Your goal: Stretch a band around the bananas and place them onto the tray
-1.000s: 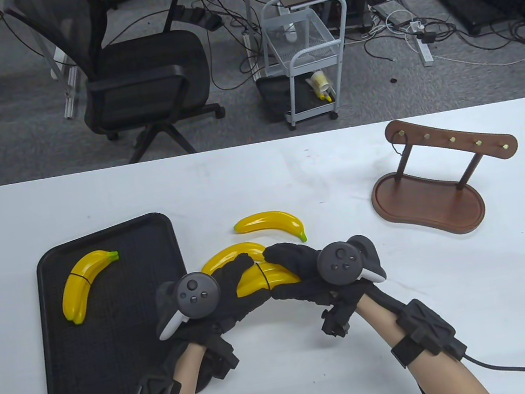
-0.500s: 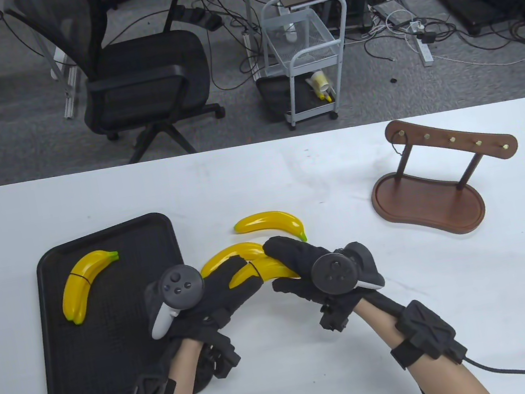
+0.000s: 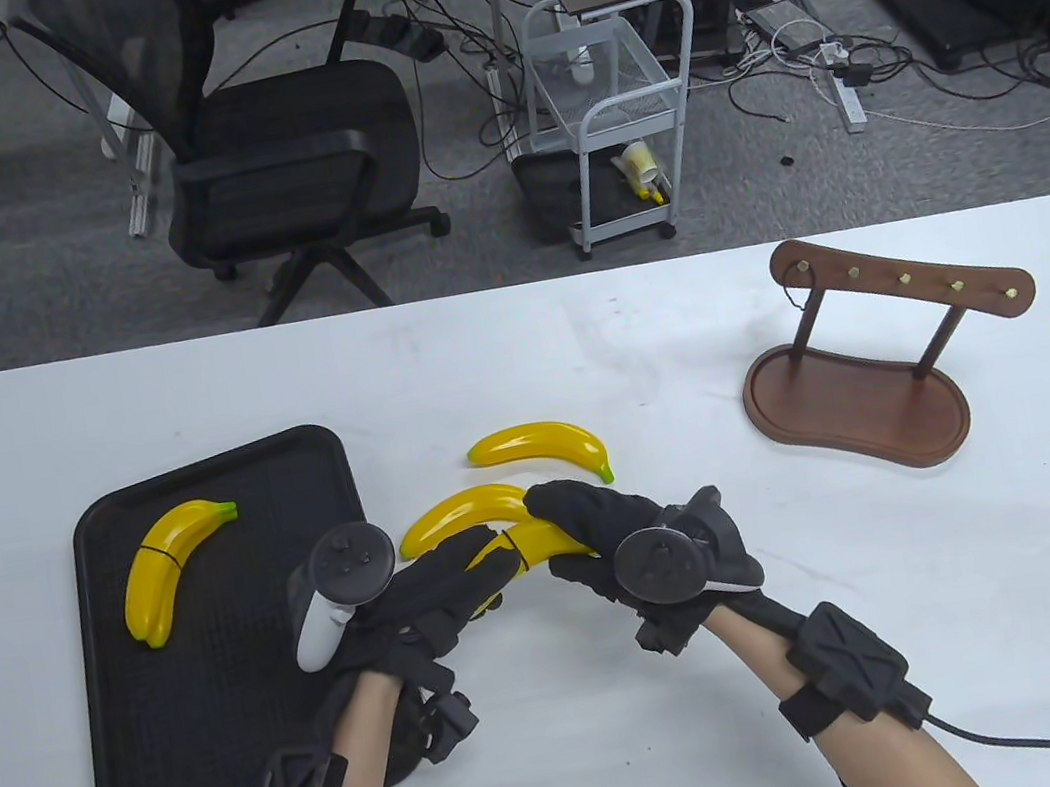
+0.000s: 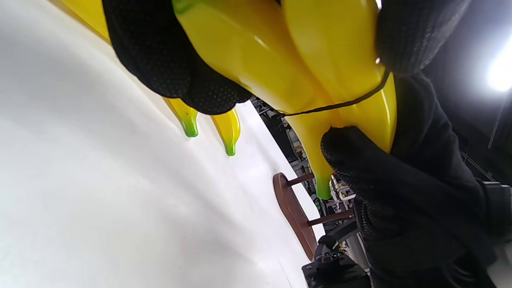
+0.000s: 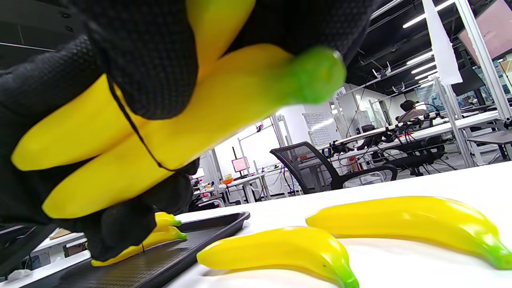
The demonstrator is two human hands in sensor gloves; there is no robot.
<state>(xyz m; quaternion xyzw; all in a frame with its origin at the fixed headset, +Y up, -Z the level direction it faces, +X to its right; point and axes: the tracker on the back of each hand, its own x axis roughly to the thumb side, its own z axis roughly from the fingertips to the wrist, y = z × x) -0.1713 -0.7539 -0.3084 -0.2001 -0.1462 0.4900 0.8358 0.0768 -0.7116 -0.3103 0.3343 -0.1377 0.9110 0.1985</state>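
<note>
Banded banana pair [image 3: 536, 544] held above the table beside the tray [image 3: 228, 669], gripped by left hand [image 3: 437, 587] and right hand [image 3: 610, 531]; probably light, stiff, glossy-slick, best grasped mid-body near the band [image 4: 340, 105]

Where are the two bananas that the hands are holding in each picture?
Table view: the held pair of bananas sits at lower centre, between the left hand and the right hand.
Left wrist view: top centre, large, with the band across it.
Right wrist view: upper left, among black glove fingers, its green tip pointing right.
Shared landmark: the two loose bananas on the white table, seen in all three views.
</note>
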